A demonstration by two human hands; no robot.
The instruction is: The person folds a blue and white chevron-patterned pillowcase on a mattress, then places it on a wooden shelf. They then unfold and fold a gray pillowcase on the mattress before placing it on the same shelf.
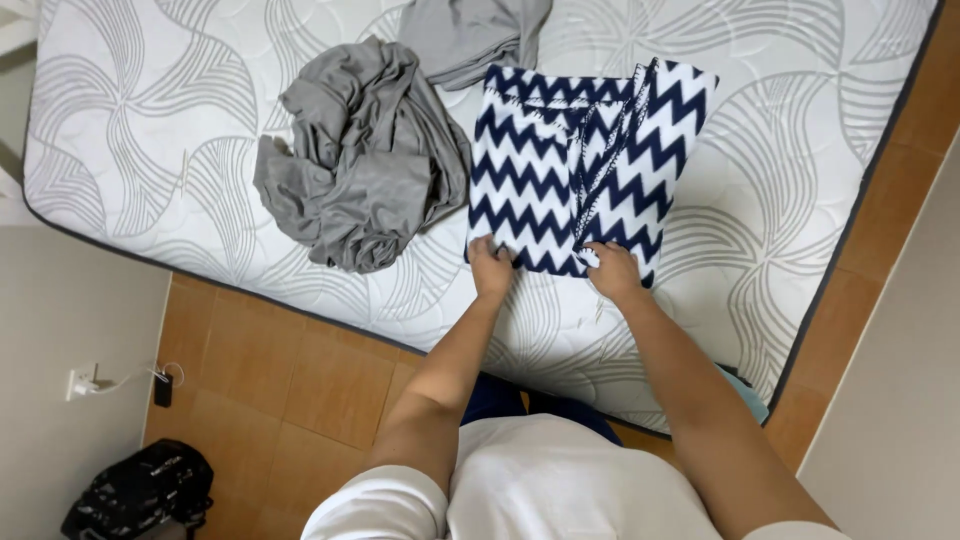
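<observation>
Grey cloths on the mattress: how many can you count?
2: a crumpled grey cloth left of the zigzag blanket, and another grey cloth at the top edge, partly cut off.

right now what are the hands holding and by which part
Both hands grip the navy-and-white zigzag blanket by its near edge: left hand at the near left corner, right hand further right along that edge.
</observation>
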